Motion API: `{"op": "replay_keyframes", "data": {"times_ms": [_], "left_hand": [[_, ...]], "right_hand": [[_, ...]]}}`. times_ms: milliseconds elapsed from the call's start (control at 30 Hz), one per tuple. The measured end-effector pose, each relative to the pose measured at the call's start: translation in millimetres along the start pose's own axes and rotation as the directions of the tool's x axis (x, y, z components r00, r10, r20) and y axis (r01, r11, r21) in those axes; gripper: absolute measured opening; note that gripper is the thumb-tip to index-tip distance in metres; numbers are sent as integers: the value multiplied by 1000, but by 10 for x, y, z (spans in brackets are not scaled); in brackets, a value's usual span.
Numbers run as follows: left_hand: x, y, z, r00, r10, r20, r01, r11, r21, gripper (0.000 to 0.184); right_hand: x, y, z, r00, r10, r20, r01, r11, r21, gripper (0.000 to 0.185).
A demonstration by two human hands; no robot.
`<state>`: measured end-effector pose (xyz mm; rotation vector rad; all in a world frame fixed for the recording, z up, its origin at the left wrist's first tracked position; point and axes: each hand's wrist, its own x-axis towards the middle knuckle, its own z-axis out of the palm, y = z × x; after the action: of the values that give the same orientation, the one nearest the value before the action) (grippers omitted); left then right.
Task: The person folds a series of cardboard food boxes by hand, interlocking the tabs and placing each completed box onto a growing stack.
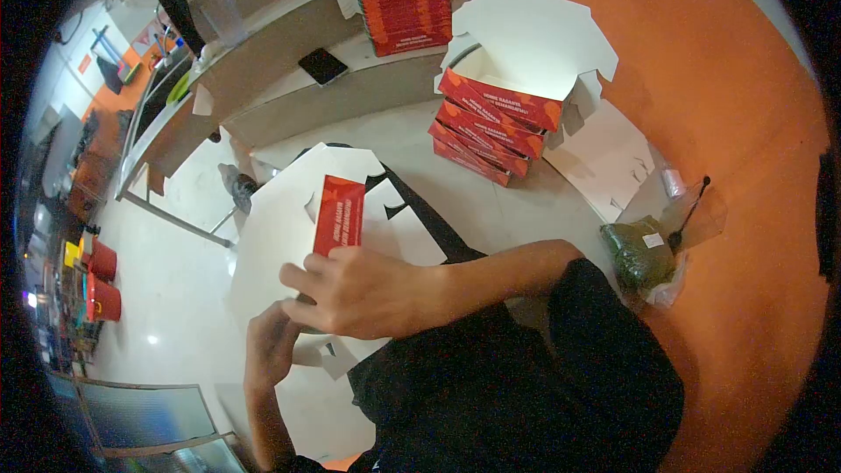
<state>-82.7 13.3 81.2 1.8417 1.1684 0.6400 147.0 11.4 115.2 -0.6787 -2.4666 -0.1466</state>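
Observation:
A partly folded cardboard food box [272,219], white inside with a red printed side panel, rests over my dark-clothed legs. My right hand [359,293] reaches across from the right, its fingers curled and closed on the box near the lower end of the red panel. Just below it, my left hand [270,346] is closed around the near corner of the same box. The two hands touch or nearly touch, and they hide the corner between them. Beyond them stands a stack of red folded boxes [499,98], the top one with its white lid raised.
A tall red pile of cartons [403,0] stands by a step with a black phone [322,67]. At right, a white flat carton [604,158] lies beside a clear bag of green contents [638,256]. Red buckets [102,298] and a metal-legged table [175,217] are at left.

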Motion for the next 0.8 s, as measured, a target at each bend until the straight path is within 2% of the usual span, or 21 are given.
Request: {"op": "replay_keyframes", "data": {"times_ms": [100, 167, 267, 367, 500, 600, 633, 667, 700, 733, 800], "left_hand": [[-13, -5, 25, 999, -25, -38, 18, 984, -179, 16], [-29, 106, 56, 997, -46, -65, 24, 952, -305, 18], [-12, 55, -44, 999, 23, 23, -21, 997, -75, 17], [-6, 229, -113, 996, -15, 87, -3, 979, 202, 18], [-64, 378, -160, 990, 142, -7, -129, 915, 383, 19], [-81, 154, -318, 986, 96, -139, -65, 975, 214, 17], [-87, 263, -280, 967, 13, -255, -42, 993, -108, 11], [-56, 120, -328, 934, 93, -345, -149, 979, -141, 12], [-16, 172, -289, 906, 45, -421, -209, 912, -352, 16], [41, 268, -232, 871, -17, -492, -285, 798, -531, 20], [25, 294, -235, 876, -33, -482, -336, 675, -657, 29]], "right_hand": [[21, -15, -55, 974, 55, -221, -45, 998, 50, 24], [33, -45, -56, 986, 19, -163, -15, 1000, 26, 21], [53, -75, 51, 998, -56, -27, 58, 996, 65, 17], [74, -61, 17, 992, -97, 76, 89, 991, 105, 14], [167, -5, -94, 989, -79, 126, 61, 989, 136, 18], [200, -54, -69, 993, -44, -106, 34, 995, -91, 25], [203, -42, -39, 972, -39, -231, 7, 991, -137, 28], [214, -25, -8, 935, -44, -352, -20, 984, -176, 31], [203, -25, -26, 915, 2, -404, -41, 995, -88, 32], [192, -42, -10, 897, 5, -442, -54, 994, -98, 33], [134, -122, 183, 864, -20, -503, 52, 997, 50, 36]]}}
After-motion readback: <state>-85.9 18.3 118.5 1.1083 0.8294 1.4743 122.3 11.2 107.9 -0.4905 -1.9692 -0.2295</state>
